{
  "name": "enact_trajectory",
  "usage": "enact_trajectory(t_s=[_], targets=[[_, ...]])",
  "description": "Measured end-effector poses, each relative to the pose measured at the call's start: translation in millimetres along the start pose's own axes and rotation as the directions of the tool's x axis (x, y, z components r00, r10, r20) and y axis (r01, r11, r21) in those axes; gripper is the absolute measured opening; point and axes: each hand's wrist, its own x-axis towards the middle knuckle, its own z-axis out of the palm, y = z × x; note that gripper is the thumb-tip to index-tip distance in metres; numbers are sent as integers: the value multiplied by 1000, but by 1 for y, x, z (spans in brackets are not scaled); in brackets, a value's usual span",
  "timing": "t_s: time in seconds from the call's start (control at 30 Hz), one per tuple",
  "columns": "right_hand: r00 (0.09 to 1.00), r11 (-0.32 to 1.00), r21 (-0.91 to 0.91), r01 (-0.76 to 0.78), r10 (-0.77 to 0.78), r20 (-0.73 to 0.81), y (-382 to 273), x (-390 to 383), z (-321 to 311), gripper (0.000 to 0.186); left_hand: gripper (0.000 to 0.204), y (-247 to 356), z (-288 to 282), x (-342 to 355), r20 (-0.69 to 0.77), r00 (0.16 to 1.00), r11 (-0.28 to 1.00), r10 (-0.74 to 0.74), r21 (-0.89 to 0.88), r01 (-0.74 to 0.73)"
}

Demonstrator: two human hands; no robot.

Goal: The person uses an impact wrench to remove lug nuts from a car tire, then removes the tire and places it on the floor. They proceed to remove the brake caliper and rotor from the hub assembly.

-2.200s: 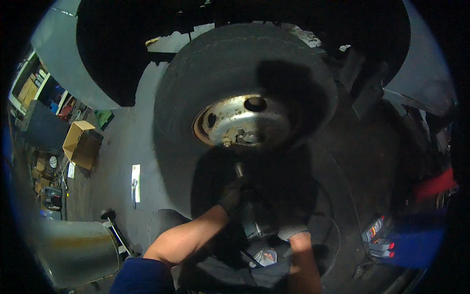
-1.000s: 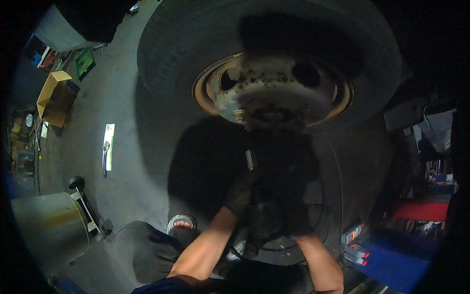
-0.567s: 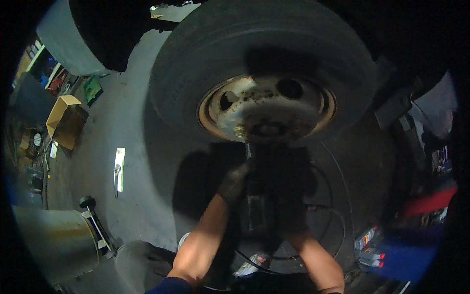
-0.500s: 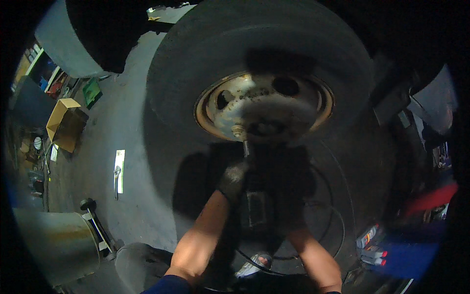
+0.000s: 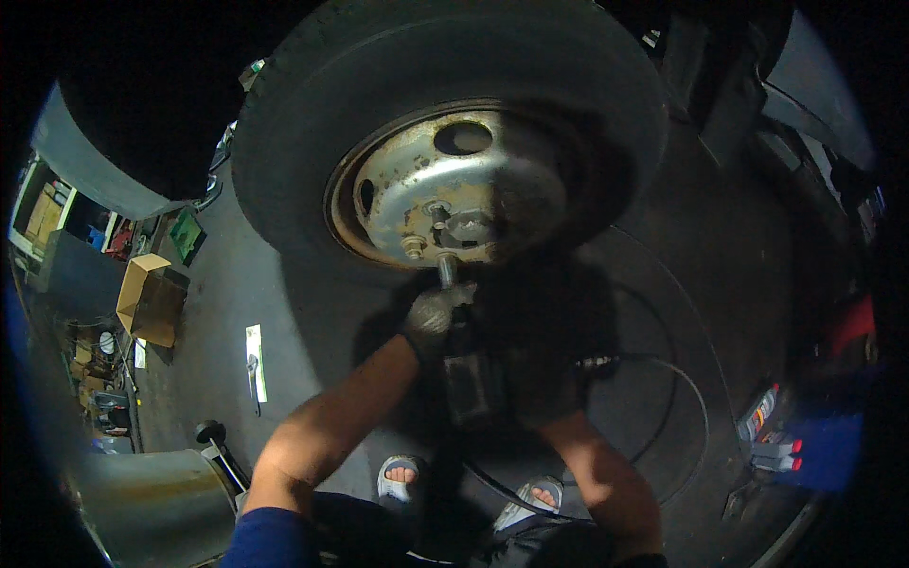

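A large tyre with a rusty steel wheel faces me. My left hand, in a dark glove, is closed round the front of a dark impact wrench; its metal socket meets the lower part of the hub, just right of a protruding nut. My right hand, gloved and in deep shadow at the wrench's rear right, has its fingers hidden; I cannot tell how it grips. A black hose with a fitting loops beside it.
An adjustable wrench lies on a white strip at left. Further left are a cardboard box, a green tray and a metal drum. Bottles lie at right on the floor. My sandalled feet show below.
The socket has shifted right from the protruding left nut to a point beside it. The view has swung, showing the wheel further left, with more of its hub lit and both feet visible.
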Motion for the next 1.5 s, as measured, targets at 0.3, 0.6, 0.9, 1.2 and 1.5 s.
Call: enact_trajectory(t_s=[0.3,0.6,0.9,1.2,1.5], targets=[[830,949,175,-264,130,543,-5,12,-32,48,30,-2,18,-30,-69,993,993,-96,65,100],[940,887,417,-201,56,335,-7,-46,-73,53,36,-105,11,-52,-292,885,852,-362,283,441],[850,896,370,-245,15,526,-1,-88,-77,50,44,-139,38,-84,-99,710,714,-697,-4,700],[793,897,352,-268,-2,609,-11,-108,-79,48,55,-152,29,-94,-45,640,641,-767,-95,762],[747,937,254,-240,11,664,-2,-107,-76,47,44,-132,24,-102,51,921,919,-387,109,380]])
